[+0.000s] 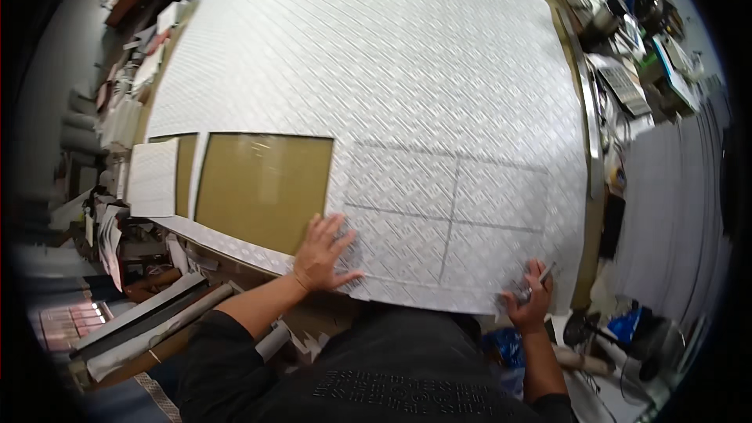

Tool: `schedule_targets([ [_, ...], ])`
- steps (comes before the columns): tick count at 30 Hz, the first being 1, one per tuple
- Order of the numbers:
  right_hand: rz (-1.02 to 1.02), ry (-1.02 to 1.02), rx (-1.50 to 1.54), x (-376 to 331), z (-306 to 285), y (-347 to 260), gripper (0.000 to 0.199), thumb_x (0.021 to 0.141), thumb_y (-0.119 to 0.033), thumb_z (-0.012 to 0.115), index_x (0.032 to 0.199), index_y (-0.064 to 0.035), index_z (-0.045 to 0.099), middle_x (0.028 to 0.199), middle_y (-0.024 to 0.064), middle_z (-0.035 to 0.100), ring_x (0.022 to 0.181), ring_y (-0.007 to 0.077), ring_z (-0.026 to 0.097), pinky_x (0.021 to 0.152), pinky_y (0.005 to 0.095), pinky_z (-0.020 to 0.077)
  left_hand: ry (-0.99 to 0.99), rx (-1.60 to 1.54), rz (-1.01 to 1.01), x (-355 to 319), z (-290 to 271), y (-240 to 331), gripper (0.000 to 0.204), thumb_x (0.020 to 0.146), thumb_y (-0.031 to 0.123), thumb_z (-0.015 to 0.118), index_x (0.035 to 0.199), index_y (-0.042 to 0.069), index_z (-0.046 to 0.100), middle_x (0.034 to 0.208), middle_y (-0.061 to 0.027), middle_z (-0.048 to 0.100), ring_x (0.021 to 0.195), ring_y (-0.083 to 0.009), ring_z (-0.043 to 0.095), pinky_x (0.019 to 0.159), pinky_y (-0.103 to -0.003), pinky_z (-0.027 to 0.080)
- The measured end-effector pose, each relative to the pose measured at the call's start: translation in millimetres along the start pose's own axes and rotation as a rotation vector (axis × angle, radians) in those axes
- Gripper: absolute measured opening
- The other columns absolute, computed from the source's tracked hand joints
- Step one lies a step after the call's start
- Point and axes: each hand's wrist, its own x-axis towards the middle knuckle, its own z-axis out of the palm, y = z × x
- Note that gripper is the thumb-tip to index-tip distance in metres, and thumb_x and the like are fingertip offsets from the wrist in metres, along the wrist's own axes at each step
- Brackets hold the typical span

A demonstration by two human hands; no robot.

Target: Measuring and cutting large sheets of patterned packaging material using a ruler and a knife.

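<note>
A large white sheet with a woven diamond pattern (376, 55) covers most of the table before me. Dark lines on its lower right part form a rectangle split into four panels. Left of them, a rectangular opening in the sheet bares the olive-brown tabletop (262, 188). My left hand (321, 254) lies with fingers spread on the sheet, between the opening's corner and the lined rectangle. Near the sheet's lower right corner, my right hand (531, 294) is closed around a slim grey pen-like tool (547, 272). Its exact kind is unclear.
A loose white patterned piece (153, 178) overlaps a second opening at the far left. Along the right edge runs a metal strip (589, 121). Rolls of material (149, 329) lie at the lower left, a black fan (658, 345) stands lower right, and grey sheets (666, 211) are stacked beyond.
</note>
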Motion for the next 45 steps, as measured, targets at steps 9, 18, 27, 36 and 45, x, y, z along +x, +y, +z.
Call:
schedule_targets([
  [9,0.041,-0.068,-0.006,-7.8,-0.3,4.1,0.058,0.091,-0.043,0.079,0.124,-0.0032,0.052,0.144,0.0283,0.059,0.139,0.0485,0.046,0.113,0.0578,0.0391,0.060,-0.006,0.034,0.5,-0.3,2.7,0.083,0.081,0.062,0.080,0.141,0.007,0.061,0.154,-0.0269,0.047,0.145,-0.0434,0.042,0.123,-0.060,0.028],
  [18,0.023,-0.019,-0.003,-8.3,1.1,1.8,0.058,0.095,-0.045,0.075,0.127,-0.0022,0.052,0.147,0.0263,0.057,0.138,0.0490,0.049,0.114,0.0569,0.0373,0.111,-0.053,0.032,-3.2,0.6,3.5,0.083,0.082,0.061,0.080,0.142,0.007,0.061,0.155,-0.0264,0.046,0.146,-0.0425,0.041,0.123,-0.060,0.027],
  [27,-0.002,-0.044,-0.041,-12.3,6.4,16.1,0.058,0.092,-0.042,0.077,0.126,-0.0018,0.053,0.148,0.0261,0.057,0.138,0.0493,0.050,0.113,0.0575,0.0381,0.104,-0.053,0.025,-9.3,3.8,4.2,0.082,0.085,0.062,0.077,0.142,0.007,0.059,0.156,-0.0259,0.045,0.147,-0.0423,0.040,0.124,-0.060,0.025],
  [36,0.011,-0.014,-0.013,-12.0,4.7,11.5,0.058,0.091,-0.041,0.077,0.125,-0.0013,0.054,0.147,0.0261,0.057,0.135,0.0497,0.051,0.114,0.0576,0.0366,0.115,-0.055,0.037,-8.1,6.0,2.4,0.081,0.085,0.062,0.076,0.142,0.007,0.059,0.157,-0.0250,0.044,0.148,-0.0427,0.038,0.124,-0.060,0.024],
  [45,0.005,-0.033,-0.038,-10.4,9.9,16.7,0.060,0.092,-0.045,0.077,0.125,-0.0009,0.055,0.146,0.0269,0.057,0.136,0.0496,0.051,0.113,0.0572,0.0395,0.138,-0.031,0.014,-12.3,13.0,0.1,0.082,0.085,0.062,0.076,0.143,0.008,0.059,0.157,-0.0255,0.043,0.146,-0.0437,0.040,0.124,-0.060,0.024],
])
